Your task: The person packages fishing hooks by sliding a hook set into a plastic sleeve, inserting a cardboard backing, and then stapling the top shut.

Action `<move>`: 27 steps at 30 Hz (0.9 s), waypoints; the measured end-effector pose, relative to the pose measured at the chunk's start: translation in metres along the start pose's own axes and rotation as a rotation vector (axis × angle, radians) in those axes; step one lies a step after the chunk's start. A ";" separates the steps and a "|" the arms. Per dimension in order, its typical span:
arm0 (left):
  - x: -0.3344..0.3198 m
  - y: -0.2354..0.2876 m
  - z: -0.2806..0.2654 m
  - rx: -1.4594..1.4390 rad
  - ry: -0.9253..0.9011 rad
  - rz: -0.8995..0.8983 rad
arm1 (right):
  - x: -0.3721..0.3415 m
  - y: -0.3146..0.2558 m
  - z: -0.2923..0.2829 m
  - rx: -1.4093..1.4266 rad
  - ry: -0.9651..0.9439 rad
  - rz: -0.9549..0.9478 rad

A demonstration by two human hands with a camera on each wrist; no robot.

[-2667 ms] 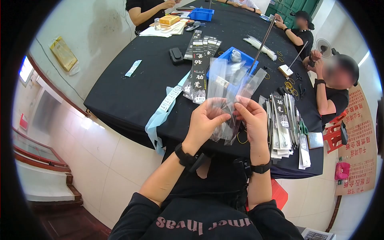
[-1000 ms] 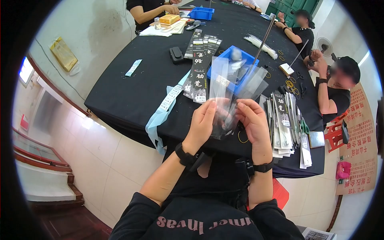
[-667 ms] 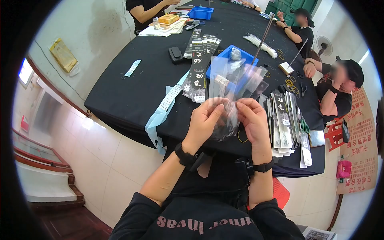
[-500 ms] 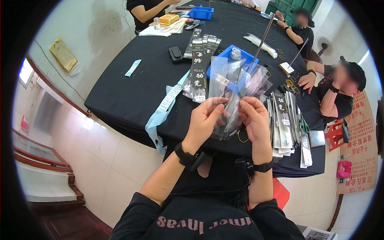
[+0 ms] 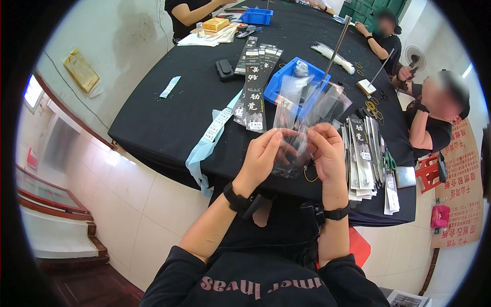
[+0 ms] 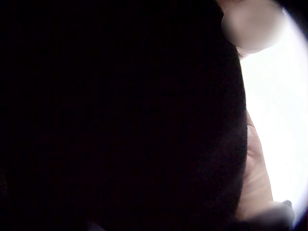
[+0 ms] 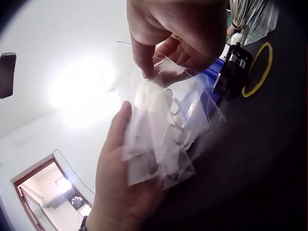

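Several clear plastic bags (image 5: 327,105) fan out between the two hands at the near table edge. The left hand (image 5: 262,156) holds their left side between thumb and fingers; in the right wrist view this hand (image 7: 122,183) lies behind the bags (image 7: 154,130). Thumb and fingertips of the right hand (image 5: 327,151) pinch the bags' other side, and the right wrist view shows that hand (image 7: 178,29) above them with bent fingers. Dark cloth fills most of the left wrist view, where only some skin shows at the right edge.
Beyond the bags is a blue tray (image 5: 276,82) with an upright rod. Black printed packets (image 5: 254,97) and a pale blue label strip (image 5: 209,138) lie left, stacked packets (image 5: 360,163) and green-handled scissors (image 5: 390,161) right. Other people sit around the table.
The bags have shifted and spread to the right between the hands. The left thumb has moved against the bags' edge. At the right, a seated person's arm has lifted from the table.
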State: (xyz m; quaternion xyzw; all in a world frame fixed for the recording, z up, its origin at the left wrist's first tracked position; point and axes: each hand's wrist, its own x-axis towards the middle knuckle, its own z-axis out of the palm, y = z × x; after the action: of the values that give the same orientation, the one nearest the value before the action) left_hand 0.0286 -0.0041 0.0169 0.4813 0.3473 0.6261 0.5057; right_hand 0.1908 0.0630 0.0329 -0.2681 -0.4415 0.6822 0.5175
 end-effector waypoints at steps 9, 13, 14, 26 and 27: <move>0.001 -0.011 0.004 0.172 0.079 0.097 | 0.001 0.003 -0.002 0.022 0.012 0.019; 0.002 -0.013 0.000 0.147 0.062 0.063 | 0.001 0.003 -0.001 0.001 0.022 0.028; 0.002 -0.013 0.000 0.164 0.069 0.069 | 0.001 0.002 0.000 0.001 0.022 0.028; 0.006 -0.015 0.000 0.102 0.047 0.131 | -0.004 -0.003 -0.003 0.040 0.086 0.049; 0.007 -0.013 -0.002 0.106 0.040 0.131 | -0.008 -0.006 -0.007 0.068 0.077 0.033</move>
State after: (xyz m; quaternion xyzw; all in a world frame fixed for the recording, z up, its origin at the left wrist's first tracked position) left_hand 0.0306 0.0065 0.0058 0.5165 0.3579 0.6481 0.4302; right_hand 0.2022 0.0580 0.0339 -0.2838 -0.3931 0.6945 0.5317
